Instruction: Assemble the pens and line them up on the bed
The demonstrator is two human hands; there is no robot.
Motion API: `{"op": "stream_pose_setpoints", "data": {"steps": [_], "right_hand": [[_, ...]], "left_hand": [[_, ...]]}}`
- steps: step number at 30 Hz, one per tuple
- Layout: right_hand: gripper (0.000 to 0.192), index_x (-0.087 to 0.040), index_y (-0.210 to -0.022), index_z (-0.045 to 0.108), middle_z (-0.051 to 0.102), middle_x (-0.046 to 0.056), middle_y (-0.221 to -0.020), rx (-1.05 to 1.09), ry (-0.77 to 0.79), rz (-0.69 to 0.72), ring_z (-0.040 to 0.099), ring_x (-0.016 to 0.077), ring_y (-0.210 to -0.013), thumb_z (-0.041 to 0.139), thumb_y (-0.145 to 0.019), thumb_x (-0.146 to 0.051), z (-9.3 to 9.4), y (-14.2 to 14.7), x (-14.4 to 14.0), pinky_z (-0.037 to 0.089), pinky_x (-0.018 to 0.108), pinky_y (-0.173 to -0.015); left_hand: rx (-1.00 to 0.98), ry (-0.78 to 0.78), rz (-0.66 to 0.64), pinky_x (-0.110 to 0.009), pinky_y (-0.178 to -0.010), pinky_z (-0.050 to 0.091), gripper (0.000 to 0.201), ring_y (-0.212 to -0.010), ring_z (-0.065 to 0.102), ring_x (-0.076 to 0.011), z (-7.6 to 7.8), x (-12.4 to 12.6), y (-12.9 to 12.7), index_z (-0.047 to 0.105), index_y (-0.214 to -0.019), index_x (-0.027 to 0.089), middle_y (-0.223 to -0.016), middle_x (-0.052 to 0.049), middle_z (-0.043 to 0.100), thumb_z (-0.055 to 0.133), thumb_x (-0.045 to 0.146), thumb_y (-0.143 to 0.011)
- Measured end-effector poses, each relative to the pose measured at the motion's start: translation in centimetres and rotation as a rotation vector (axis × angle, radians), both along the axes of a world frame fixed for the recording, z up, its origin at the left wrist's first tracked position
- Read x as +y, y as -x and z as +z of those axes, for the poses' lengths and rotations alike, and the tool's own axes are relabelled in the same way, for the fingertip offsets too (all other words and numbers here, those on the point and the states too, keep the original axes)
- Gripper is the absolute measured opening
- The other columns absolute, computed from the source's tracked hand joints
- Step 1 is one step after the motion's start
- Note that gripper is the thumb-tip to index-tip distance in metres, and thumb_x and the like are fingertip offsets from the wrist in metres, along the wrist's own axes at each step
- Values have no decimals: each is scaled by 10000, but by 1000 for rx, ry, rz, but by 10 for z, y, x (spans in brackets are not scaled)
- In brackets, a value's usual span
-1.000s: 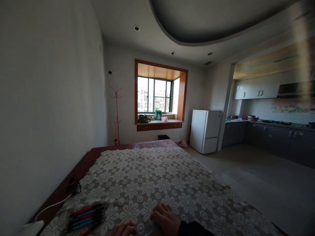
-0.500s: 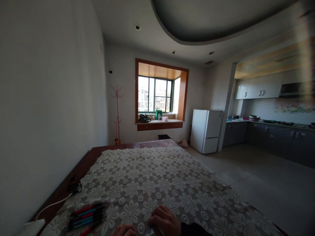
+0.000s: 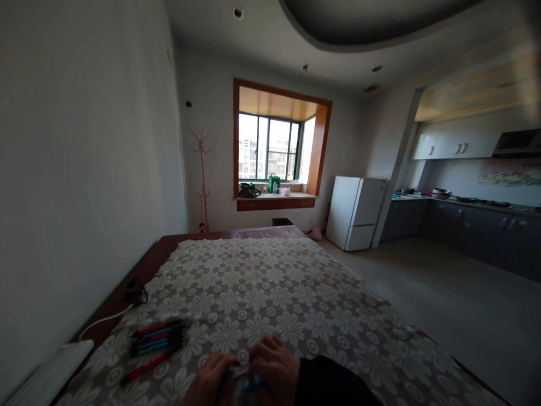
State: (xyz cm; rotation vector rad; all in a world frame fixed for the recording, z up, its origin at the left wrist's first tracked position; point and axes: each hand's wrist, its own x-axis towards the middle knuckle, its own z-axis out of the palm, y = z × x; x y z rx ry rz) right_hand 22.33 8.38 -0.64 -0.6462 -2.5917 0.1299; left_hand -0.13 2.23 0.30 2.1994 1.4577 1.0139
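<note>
My left hand (image 3: 213,376) and my right hand (image 3: 274,363) are close together at the near edge of the tablecloth (image 3: 296,299). Fingers of both are curled in around a small blue and clear item (image 3: 250,385), blurred and partly covered, so its kind cannot be made out. A dark sleeve covers the right arm. Left of my hands lies a bunch of red, blue and black pens (image 3: 157,337), side by side. One red pen (image 3: 146,367) rests apart, just in front of them.
A black cable or plug (image 3: 136,292) and a white cord lie along the table's left edge, near a white flat object (image 3: 54,369). The wall (image 3: 105,169) runs close on the left. Beyond the table stand a pink coat rack (image 3: 203,180), a window and a white fridge (image 3: 355,213).
The view has tipped downward, showing more of my hands and the table. My left hand has come further into sight, and the blue and clear item shows more between both hands.
</note>
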Motion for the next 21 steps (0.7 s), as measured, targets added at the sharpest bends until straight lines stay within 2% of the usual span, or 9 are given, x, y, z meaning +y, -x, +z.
{"op": "stream_pose_setpoints", "data": {"steps": [3, 5, 10, 14, 17, 21], "right_hand": [[149, -251, -982, 628, 624, 28, -1095, -13, 63, -1, 540, 226, -1034, 615, -834, -250, 24, -2, -15, 382, 390, -903], [147, -245, -987, 647, 617, 39, -1075, -14, 78, 5, 534, 224, -1027, 602, -850, -216, 31, -3, -17, 388, 379, -882], [165, -244, -1082, 641, 634, 50, -1000, -60, 123, 60, 535, 224, -957, 552, -944, -237, 36, -4, -14, 406, 359, -836], [187, -214, -1040, 606, 640, 59, -1020, 5, 154, 74, 535, 236, -972, 558, -861, -184, 40, -5, -16, 404, 374, -853], [220, -221, -1014, 618, 633, 56, -1021, -22, 148, 96, 530, 240, -977, 547, -822, -141, 40, -6, -16, 404, 381, -854], [233, -243, -1081, 640, 631, 53, -1010, -36, 140, 112, 537, 230, -952, 494, -924, -150, 34, -5, -12, 421, 367, -841]], "left_hand": [[4, 87, 18, -321, -930, 513, 477, -1034, 644, -216, 23, -11, -4, 652, -1094, 225, -1081, -54, 694, 482, 29, -693], [20, 104, 37, -345, -928, 499, 546, -1019, 627, -225, 30, -14, -5, 632, -1098, 210, -1067, -56, 678, 477, 2, -618], [76, 86, 69, -375, -913, 473, 543, -982, 601, -236, 29, -14, -4, 613, -1055, 200, -1025, -53, 659, 485, -5, -569], [84, 91, 63, -374, -906, 466, 548, -954, 597, -224, 30, -15, -4, 599, -1064, 198, -1013, -50, 654, 486, -7, -568], [88, 96, 45, -373, -906, 460, 538, -941, 599, -217, 31, -15, -5, 593, -1064, 194, -1007, -47, 652, 488, -12, -578], [64, 105, 37, -366, -892, 464, 532, -941, 605, -211, 31, -15, -5, 583, -1069, 180, -991, -45, 640, 479, -33, -593]]}}
